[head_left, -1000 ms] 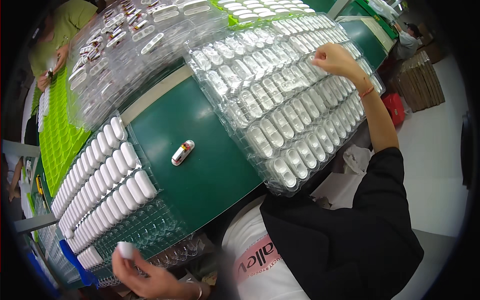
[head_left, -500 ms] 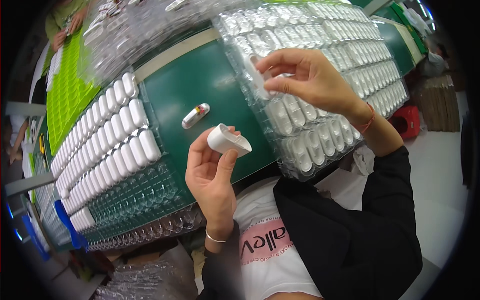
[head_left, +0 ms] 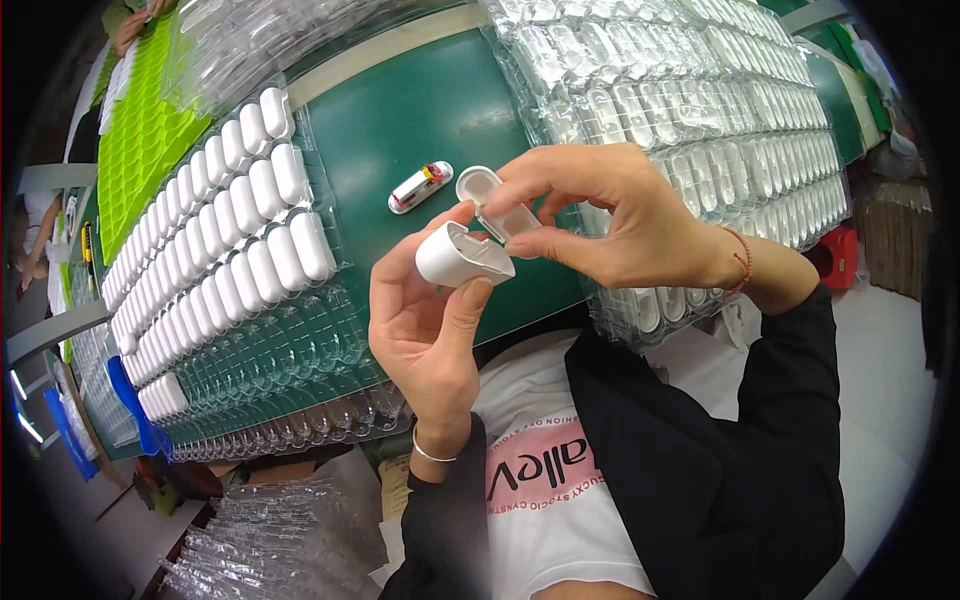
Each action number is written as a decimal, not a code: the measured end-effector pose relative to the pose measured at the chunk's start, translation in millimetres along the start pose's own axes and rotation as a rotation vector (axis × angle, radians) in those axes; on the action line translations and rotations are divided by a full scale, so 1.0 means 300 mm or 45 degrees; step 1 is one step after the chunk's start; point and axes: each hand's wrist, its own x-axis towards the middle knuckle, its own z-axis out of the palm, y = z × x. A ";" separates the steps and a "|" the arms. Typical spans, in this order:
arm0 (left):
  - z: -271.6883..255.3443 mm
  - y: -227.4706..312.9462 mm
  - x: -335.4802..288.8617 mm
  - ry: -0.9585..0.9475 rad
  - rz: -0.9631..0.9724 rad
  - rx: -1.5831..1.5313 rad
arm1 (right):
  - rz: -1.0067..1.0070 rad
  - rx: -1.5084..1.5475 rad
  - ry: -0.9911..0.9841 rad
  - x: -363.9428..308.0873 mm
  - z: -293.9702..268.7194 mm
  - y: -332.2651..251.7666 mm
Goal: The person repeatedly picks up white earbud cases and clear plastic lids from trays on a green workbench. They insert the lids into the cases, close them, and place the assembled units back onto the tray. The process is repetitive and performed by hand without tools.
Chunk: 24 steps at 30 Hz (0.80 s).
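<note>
My left hand (head_left: 420, 325) grips a hollow white plastic housing (head_left: 450, 262), its open end turned toward the right. My right hand (head_left: 625, 215) pinches an oval white shell piece with recesses (head_left: 512, 224) between thumb and fingers, close beside the housing. Whether the two parts touch, I cannot tell. Just beyond my hands, a small elongated part with a white body and red and yellow bits at one end (head_left: 420, 187) lies on the green work mat (head_left: 400, 115).
Finished-looking white rounded cases (head_left: 255, 265) fill rows of a clear tray at left. Clear blister trays (head_left: 690, 120) with open white shells cover the right. A bright green tray (head_left: 150, 130) and a co-worker's hand (head_left: 128, 32) are at far left. A red bin (head_left: 838, 258) stands at right.
My right hand has moved left and nearer from the right-hand trays, bringing the oval shell piece over to the housing. My left hand still holds the housing. The view has shifted slightly.
</note>
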 end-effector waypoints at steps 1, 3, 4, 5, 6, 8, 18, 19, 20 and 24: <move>0.003 -0.001 0.001 0.001 -0.005 0.004 | 0.009 0.026 -0.002 0.000 0.002 0.002; 0.005 -0.002 0.002 0.001 -0.009 0.009 | 0.024 0.087 0.000 -0.003 0.003 0.013; 0.004 -0.004 0.001 0.000 -0.010 0.009 | 0.031 0.118 0.001 -0.004 0.003 0.018; 0.003 -0.006 0.000 -0.001 -0.009 0.008 | 0.029 0.115 -0.006 -0.004 0.003 0.019; 0.003 -0.007 0.001 0.006 -0.011 -0.015 | 0.028 0.112 -0.012 -0.004 0.002 0.018; 0.003 -0.010 0.003 0.020 -0.016 -0.061 | 0.035 0.108 -0.020 -0.004 0.002 0.017; -0.013 -0.010 0.005 0.010 -0.066 0.001 | 0.055 0.104 -0.015 -0.003 0.008 0.018; -0.013 -0.011 0.005 0.013 -0.069 0.000 | 0.057 0.100 -0.016 -0.002 0.009 0.020; -0.014 -0.014 0.007 0.013 -0.073 -0.002 | 0.066 0.111 -0.011 -0.003 0.010 0.021; -0.017 -0.021 0.010 0.014 -0.062 -0.030 | 0.067 0.116 -0.009 -0.001 0.012 0.027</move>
